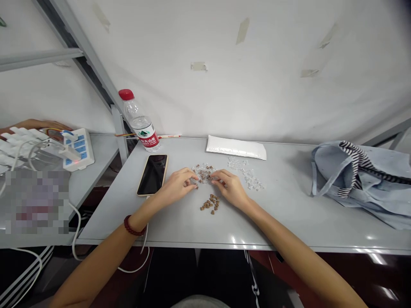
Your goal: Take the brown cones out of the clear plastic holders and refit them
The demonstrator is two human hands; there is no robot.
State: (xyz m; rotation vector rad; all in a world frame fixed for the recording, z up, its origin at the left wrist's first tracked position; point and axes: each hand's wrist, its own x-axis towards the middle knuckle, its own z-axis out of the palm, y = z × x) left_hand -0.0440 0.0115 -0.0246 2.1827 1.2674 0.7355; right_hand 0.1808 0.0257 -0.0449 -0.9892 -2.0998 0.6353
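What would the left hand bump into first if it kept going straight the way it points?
The left hand would likely meet the small heap of clear and brown bits first, though depth is unclear.

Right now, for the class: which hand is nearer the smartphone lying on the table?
Left. The left hand lies just right of the smartphone; the right hand is farther away, on the other side of the clear pieces.

Clear glossy plastic bits (247, 177) on smooth painted-metal tabletop (180, 226), matt cloth bag (353, 188)
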